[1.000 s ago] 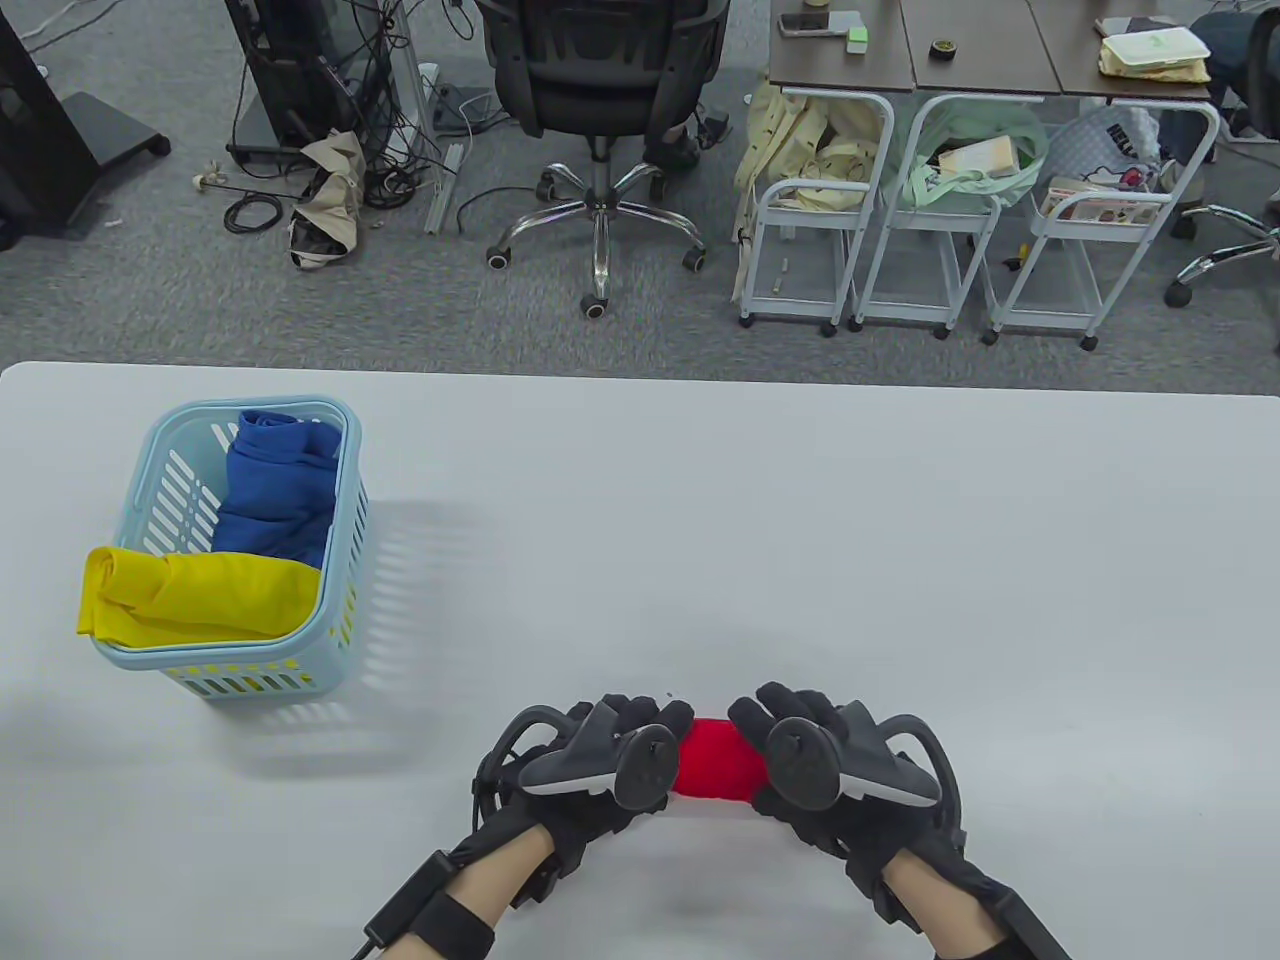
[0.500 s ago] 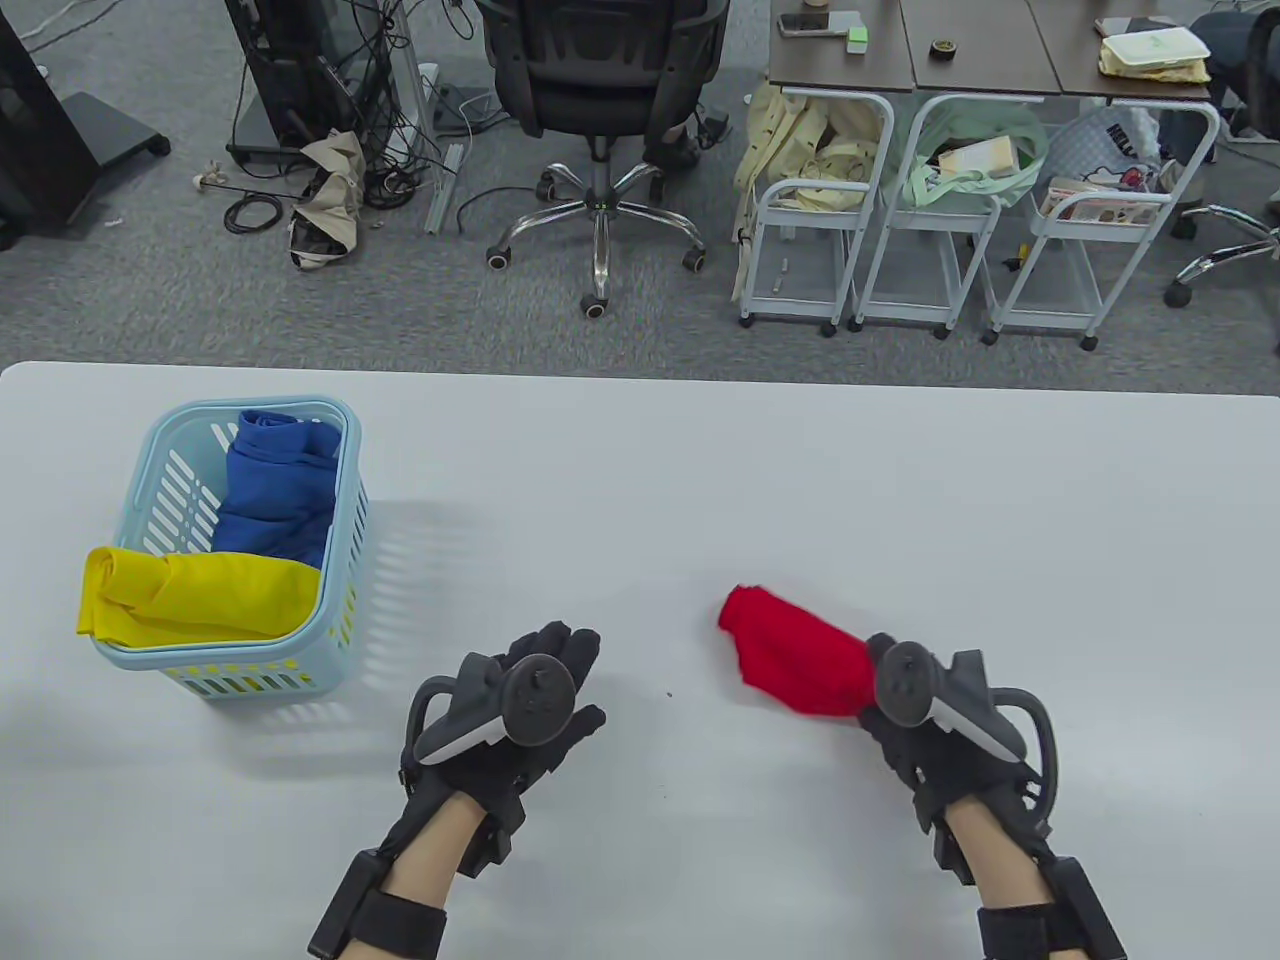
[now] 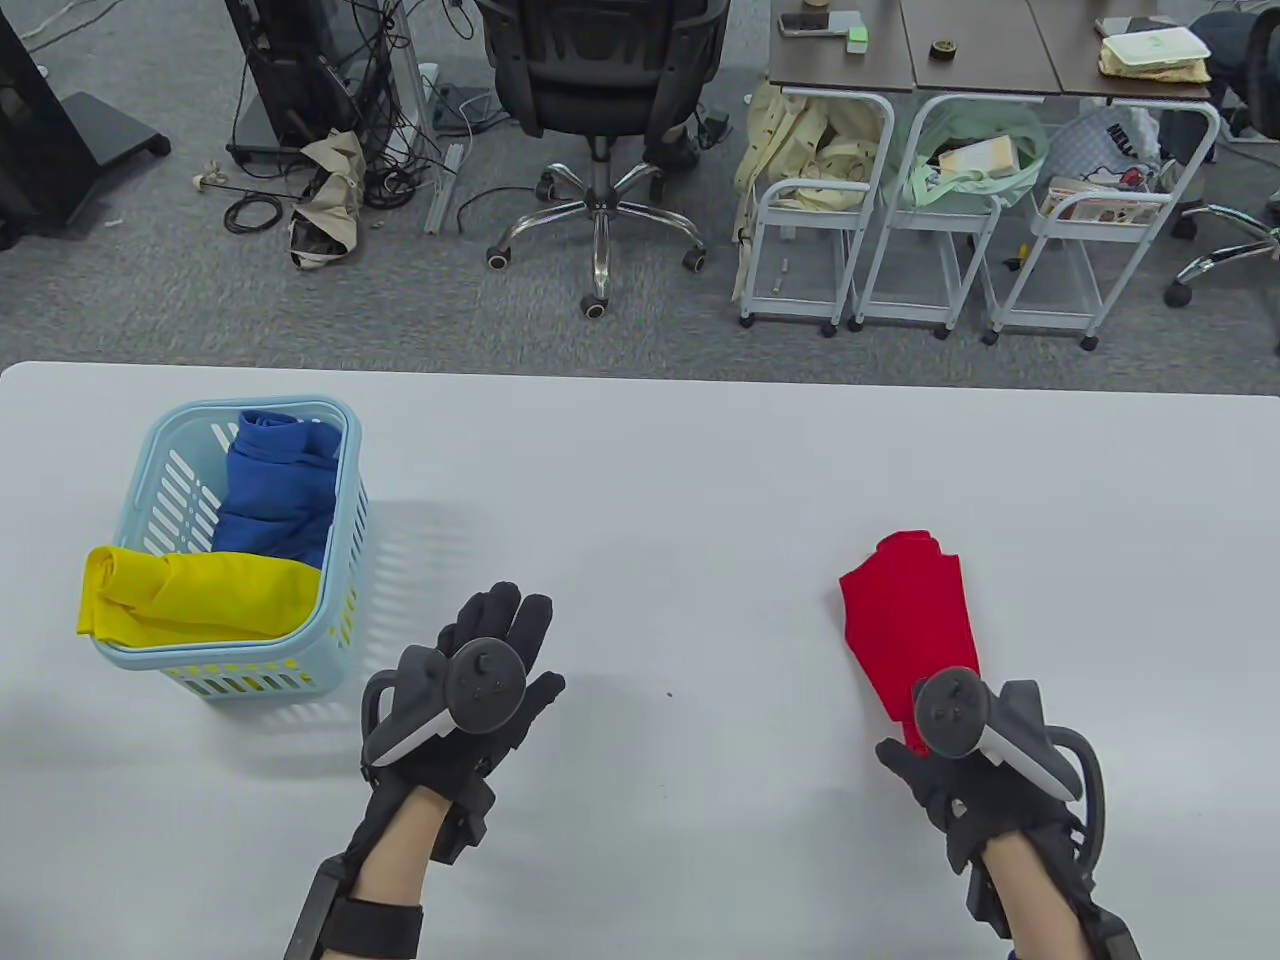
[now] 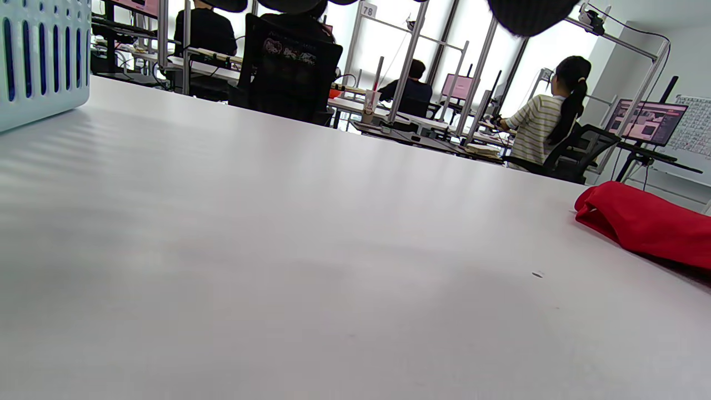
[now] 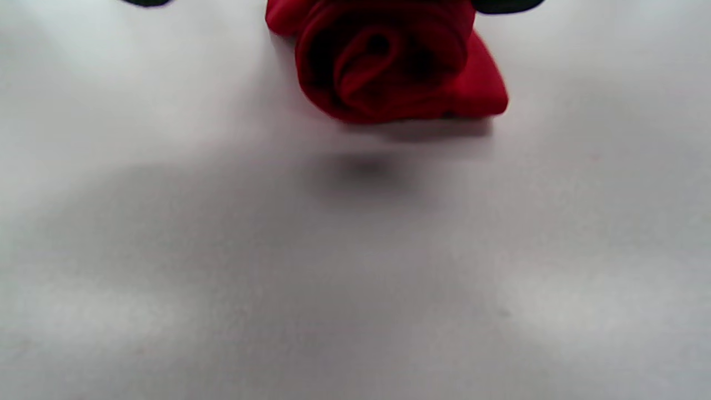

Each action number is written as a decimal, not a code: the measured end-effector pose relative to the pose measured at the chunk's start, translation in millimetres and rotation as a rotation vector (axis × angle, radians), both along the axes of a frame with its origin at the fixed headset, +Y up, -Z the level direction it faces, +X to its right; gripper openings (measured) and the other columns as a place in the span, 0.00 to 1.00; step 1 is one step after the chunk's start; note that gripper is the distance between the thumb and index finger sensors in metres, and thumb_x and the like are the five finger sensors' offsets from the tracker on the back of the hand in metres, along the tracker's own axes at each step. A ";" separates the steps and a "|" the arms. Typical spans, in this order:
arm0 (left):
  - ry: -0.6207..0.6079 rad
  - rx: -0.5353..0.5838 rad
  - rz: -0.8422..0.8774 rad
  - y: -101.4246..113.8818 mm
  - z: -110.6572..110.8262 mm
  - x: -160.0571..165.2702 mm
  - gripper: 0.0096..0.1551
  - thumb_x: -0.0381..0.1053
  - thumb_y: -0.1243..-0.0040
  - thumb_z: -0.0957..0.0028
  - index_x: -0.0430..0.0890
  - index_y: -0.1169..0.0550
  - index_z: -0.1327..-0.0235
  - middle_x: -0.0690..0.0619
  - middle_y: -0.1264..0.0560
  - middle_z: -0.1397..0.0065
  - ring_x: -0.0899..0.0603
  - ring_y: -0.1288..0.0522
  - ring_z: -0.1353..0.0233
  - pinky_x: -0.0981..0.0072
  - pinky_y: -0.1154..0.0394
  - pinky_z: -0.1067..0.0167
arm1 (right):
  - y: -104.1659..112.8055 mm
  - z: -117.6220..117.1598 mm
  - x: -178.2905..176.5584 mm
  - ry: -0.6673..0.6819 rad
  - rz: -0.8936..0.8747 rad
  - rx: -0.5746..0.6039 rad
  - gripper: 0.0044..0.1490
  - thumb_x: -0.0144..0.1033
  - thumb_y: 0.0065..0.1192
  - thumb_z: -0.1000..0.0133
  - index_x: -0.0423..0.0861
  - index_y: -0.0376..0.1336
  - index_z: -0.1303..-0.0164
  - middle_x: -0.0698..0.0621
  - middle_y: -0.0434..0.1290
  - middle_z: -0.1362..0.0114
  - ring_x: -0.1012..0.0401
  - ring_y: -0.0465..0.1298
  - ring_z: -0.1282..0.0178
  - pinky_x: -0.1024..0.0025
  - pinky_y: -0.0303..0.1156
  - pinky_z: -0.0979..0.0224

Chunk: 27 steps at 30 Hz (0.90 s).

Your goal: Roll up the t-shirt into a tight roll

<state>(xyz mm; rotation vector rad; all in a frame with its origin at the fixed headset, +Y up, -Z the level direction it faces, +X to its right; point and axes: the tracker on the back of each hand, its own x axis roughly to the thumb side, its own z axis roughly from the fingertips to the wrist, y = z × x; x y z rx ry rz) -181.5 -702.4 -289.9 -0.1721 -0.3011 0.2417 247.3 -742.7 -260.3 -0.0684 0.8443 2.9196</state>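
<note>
Rolled red t-shirt (image 3: 915, 620) gripped at near end by R hand (image 3: 960, 760), toward table's (image 3: 700, 480) right edge, L hand (image 3: 480, 680) flat, fingers straight, empty, "78" tag in background.

Light blue basket (image 3: 345, 500) on white surface (image 3: 700, 480), holding blue cloth (image 3: 275, 490) and yellow cloth (image 3: 200, 595) draped over its rim. Beyond surface: office chair (image 3: 600, 90), white carts (image 3: 930, 230), cables on carpet.
</note>
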 end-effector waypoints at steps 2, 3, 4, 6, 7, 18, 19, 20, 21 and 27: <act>-0.010 -0.006 0.026 0.3 -0.4 -0.9 0.37 0.60 0.68 0.36 0.53 0.55 0.14 0.39 0.60 0.10 0.30 0.55 0.13 0.37 0.50 0.21 | -5.2 -6.1 -5.0 -0.022 0.060 -0.027 0.56 0.61 0.39 0.39 0.41 0.24 0.19 0.35 0.22 0.19 0.34 0.30 0.18 0.40 0.48 0.21; -0.010 -0.007 0.033 0.5 -0.4 -1.2 0.37 0.59 0.69 0.35 0.53 0.55 0.14 0.39 0.60 0.10 0.30 0.55 0.13 0.37 0.51 0.21 | -5.3 -9.6 -6.7 -0.012 0.089 -0.021 0.56 0.61 0.38 0.39 0.40 0.24 0.19 0.34 0.23 0.19 0.34 0.30 0.18 0.40 0.48 0.21; -0.009 -0.004 0.034 1.0 -0.1 -1.4 0.37 0.59 0.69 0.35 0.53 0.55 0.14 0.39 0.61 0.10 0.30 0.56 0.13 0.37 0.51 0.21 | -5.0 -15.8 -8.5 -0.011 0.124 -0.023 0.56 0.61 0.37 0.39 0.40 0.24 0.19 0.34 0.23 0.19 0.34 0.31 0.17 0.40 0.48 0.21; -0.005 0.009 0.015 2.6 0.4 -1.7 0.37 0.59 0.68 0.35 0.54 0.55 0.14 0.40 0.61 0.10 0.31 0.57 0.13 0.38 0.52 0.21 | -7.1 -28.1 -9.5 -0.030 0.147 -0.028 0.56 0.62 0.37 0.39 0.40 0.23 0.19 0.34 0.22 0.19 0.34 0.30 0.17 0.39 0.46 0.21; -0.003 0.018 0.005 3.5 0.8 -1.7 0.37 0.60 0.68 0.35 0.53 0.56 0.14 0.40 0.61 0.10 0.31 0.57 0.13 0.38 0.52 0.21 | -8.8 -37.0 -8.5 -0.041 0.160 -0.035 0.56 0.62 0.37 0.39 0.40 0.22 0.19 0.34 0.22 0.20 0.34 0.29 0.18 0.39 0.45 0.21; 0.000 0.034 -0.025 3.9 2.5 0.0 0.39 0.61 0.67 0.36 0.53 0.57 0.14 0.40 0.63 0.11 0.30 0.59 0.14 0.37 0.54 0.21 | -16.7 -125.3 25.1 -0.207 0.164 -0.116 0.53 0.59 0.34 0.37 0.47 0.15 0.24 0.40 0.12 0.23 0.39 0.19 0.19 0.38 0.34 0.19; 0.001 0.034 -0.028 3.8 2.6 0.3 0.39 0.62 0.67 0.36 0.53 0.57 0.14 0.40 0.63 0.10 0.31 0.59 0.14 0.37 0.54 0.21 | -18.0 -132.7 30.0 -0.229 0.153 -0.129 0.53 0.59 0.33 0.37 0.48 0.13 0.25 0.41 0.11 0.24 0.40 0.18 0.19 0.38 0.33 0.19; 0.002 0.034 -0.031 3.9 2.8 0.6 0.39 0.62 0.67 0.36 0.53 0.57 0.14 0.40 0.63 0.10 0.30 0.59 0.14 0.37 0.54 0.21 | -19.1 -136.8 33.0 -0.242 0.145 -0.134 0.53 0.58 0.33 0.37 0.49 0.13 0.26 0.42 0.10 0.24 0.40 0.17 0.20 0.38 0.32 0.19; 0.003 0.035 -0.035 3.6 2.9 0.9 0.39 0.62 0.67 0.36 0.53 0.57 0.14 0.40 0.63 0.11 0.30 0.59 0.14 0.37 0.54 0.21 | -20.5 -141.4 36.9 -0.264 0.139 -0.135 0.53 0.58 0.33 0.36 0.49 0.12 0.26 0.42 0.09 0.25 0.41 0.16 0.20 0.38 0.31 0.19; 0.007 0.031 -0.052 1.9 2.6 2.7 0.40 0.62 0.67 0.36 0.53 0.57 0.14 0.40 0.63 0.10 0.30 0.60 0.14 0.37 0.55 0.21 | -11.1 -144.7 39.0 -0.301 0.139 -0.104 0.52 0.58 0.33 0.36 0.50 0.13 0.25 0.43 0.10 0.23 0.42 0.17 0.18 0.38 0.26 0.21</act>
